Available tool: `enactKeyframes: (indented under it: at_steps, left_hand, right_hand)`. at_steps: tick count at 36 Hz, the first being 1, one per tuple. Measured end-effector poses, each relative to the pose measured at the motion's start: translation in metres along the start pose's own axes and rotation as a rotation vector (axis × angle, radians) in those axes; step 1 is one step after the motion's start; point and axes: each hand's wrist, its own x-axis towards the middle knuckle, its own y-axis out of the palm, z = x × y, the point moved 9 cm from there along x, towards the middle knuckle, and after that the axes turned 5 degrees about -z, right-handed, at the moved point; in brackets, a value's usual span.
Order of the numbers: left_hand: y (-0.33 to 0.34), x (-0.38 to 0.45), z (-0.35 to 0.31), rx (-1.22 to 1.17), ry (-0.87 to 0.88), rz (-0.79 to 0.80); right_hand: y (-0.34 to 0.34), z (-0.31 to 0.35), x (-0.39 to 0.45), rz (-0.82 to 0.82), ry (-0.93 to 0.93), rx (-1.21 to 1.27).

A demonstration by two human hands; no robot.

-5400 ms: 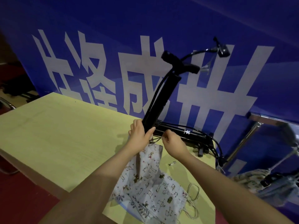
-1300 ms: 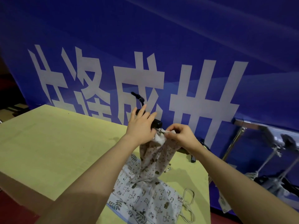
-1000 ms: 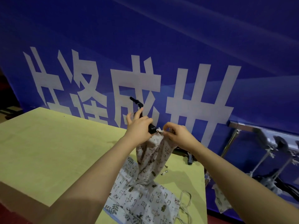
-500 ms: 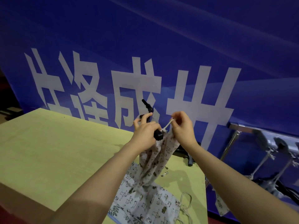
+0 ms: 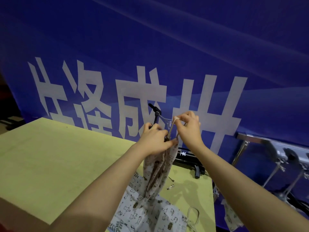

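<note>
A white printed drawstring bag (image 5: 158,166) stands upright on the yellow-green table (image 5: 55,156), with a black pump-like tool inside it; only the tool's black top end (image 5: 154,109) sticks out above. My left hand (image 5: 154,141) grips the gathered mouth of the bag around the tool. My right hand (image 5: 188,129) pinches the white drawstring (image 5: 172,127) and holds it up, taut above the bag's mouth.
More printed bags (image 5: 150,215) lie flat at the table's near edge with a loose cord (image 5: 194,213). Two small metal pins (image 5: 170,187) lie on the table. A second black tool (image 5: 189,160) lies behind the bag. A blue banner (image 5: 150,56) backs the table; metal stands (image 5: 275,168) at right.
The bag has been drawn up over the black tool, which earlier stood mostly bare. My right hand has pulled the drawstring higher, and my left hand has closed tighter on the bag's mouth.
</note>
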Motion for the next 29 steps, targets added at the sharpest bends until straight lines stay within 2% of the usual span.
enactKeyframes:
  at_steps: [5, 7, 13, 20, 29]
  left_hand:
    - [0.014, 0.011, 0.007, -0.232, -0.079, 0.017]
    - [0.022, 0.017, 0.013, -0.286, -0.091, -0.009]
    - [0.03, 0.022, 0.023, -0.301, -0.15, -0.115]
    - [0.023, 0.016, 0.014, -0.274, -0.124, -0.115]
    - [0.033, 0.019, 0.029, -0.383, -0.233, -0.138]
  right_hand:
    - [-0.008, 0.002, 0.005, -0.03, 0.097, 0.269]
    - [-0.01, 0.01, 0.005, -0.011, 0.068, 0.285]
    - [-0.002, 0.01, 0.005, 0.096, 0.052, 0.265]
    - [0.007, 0.004, -0.002, 0.172, 0.091, 0.381]
    - [0.012, -0.001, -0.006, 0.255, 0.15, 0.557]
